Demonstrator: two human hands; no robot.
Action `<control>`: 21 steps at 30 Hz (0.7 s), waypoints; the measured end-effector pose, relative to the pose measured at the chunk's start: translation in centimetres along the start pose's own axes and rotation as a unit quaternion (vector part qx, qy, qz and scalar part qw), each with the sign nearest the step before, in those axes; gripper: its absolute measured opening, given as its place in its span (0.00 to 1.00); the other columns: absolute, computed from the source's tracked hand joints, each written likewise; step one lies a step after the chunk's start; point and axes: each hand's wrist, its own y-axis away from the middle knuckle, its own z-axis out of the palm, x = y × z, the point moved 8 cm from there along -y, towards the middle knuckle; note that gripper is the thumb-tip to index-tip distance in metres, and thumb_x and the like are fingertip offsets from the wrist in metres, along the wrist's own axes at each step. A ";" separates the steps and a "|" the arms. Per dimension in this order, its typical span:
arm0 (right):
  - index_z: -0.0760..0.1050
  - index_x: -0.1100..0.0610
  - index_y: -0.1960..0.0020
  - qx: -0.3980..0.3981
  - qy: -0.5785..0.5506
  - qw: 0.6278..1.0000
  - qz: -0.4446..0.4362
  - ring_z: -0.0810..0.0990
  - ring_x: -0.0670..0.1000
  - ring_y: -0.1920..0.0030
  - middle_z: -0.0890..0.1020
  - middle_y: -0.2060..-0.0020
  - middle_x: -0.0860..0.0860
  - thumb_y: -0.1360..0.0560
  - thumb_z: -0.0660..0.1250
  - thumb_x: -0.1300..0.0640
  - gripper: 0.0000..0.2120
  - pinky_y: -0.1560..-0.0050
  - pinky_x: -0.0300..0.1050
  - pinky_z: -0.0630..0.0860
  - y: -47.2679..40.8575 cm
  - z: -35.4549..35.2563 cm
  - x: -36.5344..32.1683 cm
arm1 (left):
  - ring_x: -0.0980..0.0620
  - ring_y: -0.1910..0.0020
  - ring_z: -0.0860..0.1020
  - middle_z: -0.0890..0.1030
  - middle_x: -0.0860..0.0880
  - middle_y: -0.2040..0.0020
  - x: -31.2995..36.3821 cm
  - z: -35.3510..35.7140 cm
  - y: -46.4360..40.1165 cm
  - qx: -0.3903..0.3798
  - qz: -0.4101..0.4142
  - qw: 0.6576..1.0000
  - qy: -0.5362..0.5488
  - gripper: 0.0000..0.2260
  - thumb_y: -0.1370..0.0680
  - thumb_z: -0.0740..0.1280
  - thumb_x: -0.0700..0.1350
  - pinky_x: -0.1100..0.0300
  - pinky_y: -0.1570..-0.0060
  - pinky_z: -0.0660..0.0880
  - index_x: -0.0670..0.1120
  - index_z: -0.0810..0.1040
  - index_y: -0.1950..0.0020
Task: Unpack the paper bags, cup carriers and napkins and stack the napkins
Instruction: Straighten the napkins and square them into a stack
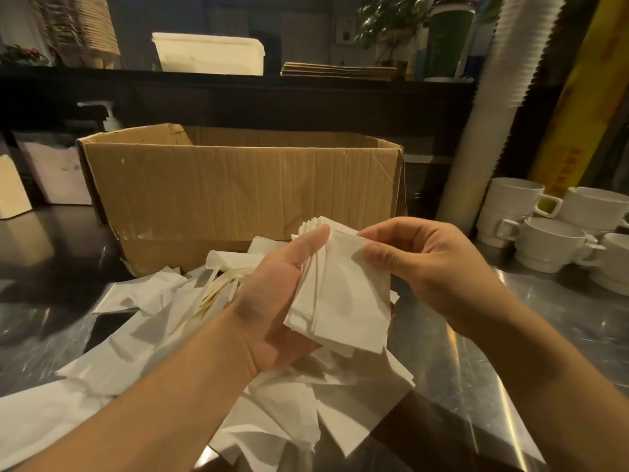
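One head-worn view — looking forward and down, close over the steel counter (531,335).

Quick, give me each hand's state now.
Left hand: holds the napkin stack.
Right hand: pinches the stack's top napkin.

Box (238,185) interior hidden, mugs (558,233) cropped right

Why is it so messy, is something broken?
The cardboard box looks battered: its top left edge is torn and its walls are creased. Loose napkins lie scattered on the steel counter, while both hands grip a small stack.
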 end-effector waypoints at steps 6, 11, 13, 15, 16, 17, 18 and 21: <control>0.84 0.54 0.54 -0.015 -0.065 0.998 -0.004 0.86 0.50 0.53 0.87 0.56 0.49 0.34 0.73 0.49 0.12 0.57 0.40 0.83 0.1 -0.2 -0.4 | 0.44 0.41 0.82 0.84 0.44 0.38 0.1 1.3 0.8 -0.019 -0.001 0.999 -0.051 0.22 0.18 0.60 0.57 0.45 0.34 0.74 0.47 0.84 0.34; 0.82 0.49 0.49 0.046 -0.015 0.998 -0.025 0.85 0.47 0.55 0.85 0.57 0.46 0.32 0.71 0.48 0.13 0.64 0.42 0.83 0.3 0.2 -0.1 | 0.37 0.48 0.81 0.81 0.36 0.40 -0.7 1.5 0.8 -0.067 -0.051 0.995 -0.060 0.27 0.21 0.66 0.60 0.42 0.42 0.78 0.42 0.79 0.29; 0.81 0.46 0.47 0.058 -0.003 0.998 -0.031 0.84 0.44 0.54 0.83 0.54 0.47 0.33 0.71 0.47 0.14 0.64 0.41 0.83 0.3 0.2 -0.2 | 0.37 0.53 0.82 0.82 0.36 0.47 -0.9 1.4 0.9 -0.069 -0.065 0.994 -0.052 0.29 0.22 0.67 0.62 0.44 0.47 0.79 0.39 0.82 0.35; 0.81 0.46 0.48 0.068 0.006 0.997 -0.042 0.84 0.45 0.53 0.83 0.52 0.47 0.33 0.70 0.46 0.14 0.64 0.41 0.83 0.3 0.1 -0.3 | 0.38 0.54 0.82 0.82 0.37 0.49 -0.9 1.5 1.0 -0.077 -0.063 0.994 -0.053 0.29 0.22 0.66 0.64 0.45 0.49 0.79 0.40 0.83 0.36; 0.82 0.47 0.49 0.072 0.010 0.996 -0.049 0.84 0.46 0.54 0.83 0.52 0.48 0.33 0.70 0.46 0.13 0.65 0.42 0.83 0.4 0.0 -0.4 | 0.39 0.55 0.82 0.82 0.37 0.50 -0.8 1.7 1.0 -0.079 -0.062 0.993 -0.057 0.30 0.22 0.65 0.65 0.46 0.50 0.80 0.41 0.83 0.36; 0.82 0.48 0.50 0.075 0.014 0.996 -0.055 0.84 0.48 0.54 0.83 0.54 0.47 0.32 0.71 0.47 0.12 0.65 0.42 0.83 0.4 -0.1 -0.5 | 0.39 0.55 0.82 0.83 0.37 0.51 -0.8 1.8 1.1 -0.078 -0.061 0.993 -0.060 0.31 0.22 0.64 0.66 0.46 0.50 0.80 0.41 0.83 0.36; 0.81 0.48 0.49 0.074 0.018 0.996 -0.057 0.84 0.48 0.55 0.83 0.55 0.46 0.32 0.71 0.47 0.13 0.65 0.42 0.83 0.4 -0.1 -0.5 | 0.39 0.56 0.82 0.83 0.36 0.52 -0.7 1.7 1.1 -0.072 -0.062 0.994 -0.062 0.32 0.21 0.64 0.67 0.47 0.51 0.80 0.40 0.82 0.36; 0.81 0.46 0.47 0.050 0.017 0.998 -0.047 0.85 0.46 0.55 0.84 0.56 0.43 0.33 0.71 0.47 0.14 0.63 0.43 0.84 0.3 0.1 -0.5 | 0.39 0.58 0.80 0.81 0.36 0.53 -0.7 1.6 0.9 -0.059 -0.057 0.994 -0.068 0.33 0.20 0.61 0.67 0.47 0.54 0.79 0.41 0.79 0.32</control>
